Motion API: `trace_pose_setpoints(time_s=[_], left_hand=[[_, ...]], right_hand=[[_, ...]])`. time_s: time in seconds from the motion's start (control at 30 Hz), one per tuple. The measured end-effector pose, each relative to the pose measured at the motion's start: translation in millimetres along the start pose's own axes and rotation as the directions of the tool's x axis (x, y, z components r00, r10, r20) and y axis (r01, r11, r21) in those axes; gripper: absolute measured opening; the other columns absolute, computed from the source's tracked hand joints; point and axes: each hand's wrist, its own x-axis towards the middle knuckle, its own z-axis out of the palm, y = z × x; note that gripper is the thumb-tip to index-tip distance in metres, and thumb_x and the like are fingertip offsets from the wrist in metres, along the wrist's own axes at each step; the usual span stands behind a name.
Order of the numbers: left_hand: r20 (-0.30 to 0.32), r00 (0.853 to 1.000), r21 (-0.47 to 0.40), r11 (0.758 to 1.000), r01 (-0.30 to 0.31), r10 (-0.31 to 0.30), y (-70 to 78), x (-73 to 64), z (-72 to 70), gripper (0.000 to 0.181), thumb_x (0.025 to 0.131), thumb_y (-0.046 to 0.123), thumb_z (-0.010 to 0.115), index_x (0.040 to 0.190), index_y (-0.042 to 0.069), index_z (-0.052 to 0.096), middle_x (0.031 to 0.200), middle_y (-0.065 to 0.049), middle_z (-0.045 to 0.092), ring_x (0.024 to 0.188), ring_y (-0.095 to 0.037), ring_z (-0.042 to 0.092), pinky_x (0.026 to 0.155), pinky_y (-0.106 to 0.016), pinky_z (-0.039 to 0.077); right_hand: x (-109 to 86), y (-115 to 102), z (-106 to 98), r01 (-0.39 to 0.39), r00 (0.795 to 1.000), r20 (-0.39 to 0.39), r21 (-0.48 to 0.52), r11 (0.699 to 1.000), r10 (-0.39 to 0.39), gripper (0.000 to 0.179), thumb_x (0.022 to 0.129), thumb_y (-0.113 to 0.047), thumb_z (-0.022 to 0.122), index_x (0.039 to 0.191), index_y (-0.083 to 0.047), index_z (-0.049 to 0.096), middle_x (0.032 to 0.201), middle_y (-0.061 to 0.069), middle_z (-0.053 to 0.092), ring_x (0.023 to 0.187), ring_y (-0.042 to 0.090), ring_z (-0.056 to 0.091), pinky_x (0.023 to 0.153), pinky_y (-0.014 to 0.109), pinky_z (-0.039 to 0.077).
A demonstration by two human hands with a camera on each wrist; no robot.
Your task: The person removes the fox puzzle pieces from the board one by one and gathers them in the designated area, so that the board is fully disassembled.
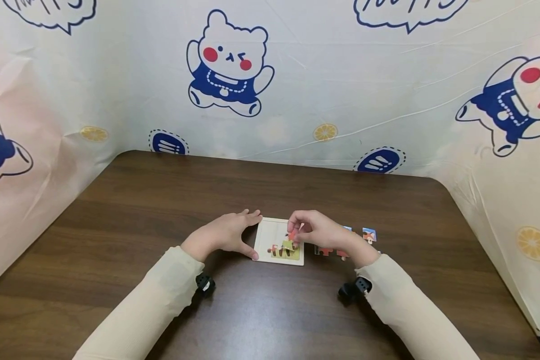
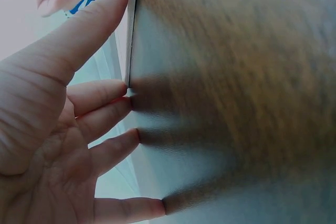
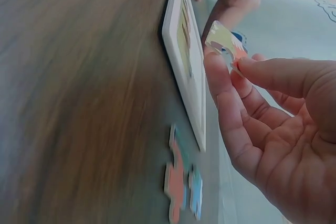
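Observation:
A small pale puzzle tray point(image 1: 267, 231) lies on the table between the two hands. A few joined pieces point(image 1: 284, 253), red, green and brown, fill part of its lower right area. My left hand point(image 1: 227, 232) spans the tray's left side, thumb by the near corner and forefinger by the far one. In the left wrist view its other fingers point(image 2: 113, 153) extend straight with their tips on the table. Over the tray, my right hand point(image 1: 319, 231) pinches a green and red puzzle piece point(image 3: 223, 38) between thumb and fingertips. The piece is tilted and held above the tray in the right wrist view.
Several loose pieces point(image 1: 325, 251) lie right of the tray, partly hidden under the right hand and forearm. A separate blue and orange piece point(image 1: 369, 234) sits farther right. The brown wooden table point(image 1: 162, 200) ends at a printed cloth backdrop point(image 1: 297, 90).

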Motion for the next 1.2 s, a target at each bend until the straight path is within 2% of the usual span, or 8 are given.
trace_pose_setpoints(time_s=[0.33, 0.53, 0.67, 0.83, 1.0, 1.2], left_hand=[[-0.003, 1.0, 0.001, 1.0, -0.012, 0.012, -0.4, -2.6, 0.0, 0.101, 0.075, 0.047, 0.085, 0.154, 0.007, 0.036, 0.163, -0.011, 0.029, 0.152, -0.036, 0.024, 0.119, -0.052, 0.03], [-0.004, 1.0, 0.01, 1.0, -0.012, 0.012, -0.6, -1.5, 0.5, 0.1, 0.074, 0.048, 0.084, 0.153, 0.007, 0.038, 0.163, -0.012, 0.03, 0.151, -0.036, 0.025, 0.119, -0.052, 0.03], [-0.008, 1.0, 0.012, 1.0, -0.019, 0.019, -0.7, -1.5, 0.3, 0.1, 0.075, 0.048, 0.084, 0.153, 0.007, 0.038, 0.162, -0.012, 0.03, 0.151, -0.036, 0.026, 0.119, -0.052, 0.03], [-0.016, 0.999, 0.008, 0.999, -0.041, 0.041, 1.1, -4.1, -1.7, 0.1, 0.075, 0.046, 0.084, 0.152, 0.004, 0.039, 0.162, -0.014, 0.032, 0.15, -0.038, 0.027, 0.118, -0.054, 0.03], [-0.015, 0.999, 0.009, 0.999, -0.048, 0.048, 1.8, -5.4, -2.5, 0.099, 0.075, 0.045, 0.084, 0.152, 0.003, 0.039, 0.161, -0.015, 0.032, 0.15, -0.039, 0.027, 0.118, -0.054, 0.029], [-0.015, 0.999, 0.007, 0.999, -0.041, 0.041, 2.2, -5.4, -2.7, 0.099, 0.075, 0.046, 0.084, 0.152, 0.004, 0.038, 0.162, -0.014, 0.031, 0.15, -0.038, 0.026, 0.118, -0.053, 0.03]], right_hand=[[-23.2, 8, -10, -0.024, 0.999, -0.026, -0.024, 0.999, 0.024, 0.01, 0.093, 0.006, 0.061, 0.101, 0.0, 0.059, 0.089, 0.012, 0.06, 0.078, 0.025, 0.068, 0.073, 0.032, 0.058], [-36.9, 12, -14, -0.043, 0.999, -0.013, -0.045, 0.998, 0.043, 0.009, 0.094, 0.003, 0.062, 0.102, 0.0, 0.059, 0.089, 0.012, 0.063, 0.074, 0.025, 0.067, 0.06, 0.028, 0.053], [-46.2, 13, -16, -0.068, 0.998, -0.004, -0.042, 0.997, 0.068, 0.008, 0.095, 0.003, 0.06, 0.101, -0.001, 0.059, 0.088, 0.012, 0.064, 0.075, 0.025, 0.066, 0.057, 0.028, 0.052], [-56.4, 13, -18, -0.083, 0.996, 0.029, -0.027, 0.996, 0.084, 0.011, 0.095, 0.008, 0.055, 0.103, 0.001, 0.059, 0.088, 0.011, 0.064, 0.076, 0.022, 0.065, 0.059, 0.027, 0.053], [-64.5, 15, -18, -0.056, 0.996, 0.067, -0.046, 0.997, 0.059, 0.014, 0.093, 0.011, 0.055, 0.102, 0.002, 0.06, 0.084, 0.008, 0.063, 0.074, 0.017, 0.061, 0.066, 0.029, 0.056], [-70.3, 15, -17, -0.048, 0.991, 0.122, -0.05, 0.998, 0.054, 0.011, 0.092, 0.008, 0.059, 0.099, 0.0, 0.061, 0.084, 0.008, 0.063, 0.074, 0.011, 0.056, 0.066, 0.022, 0.05]])
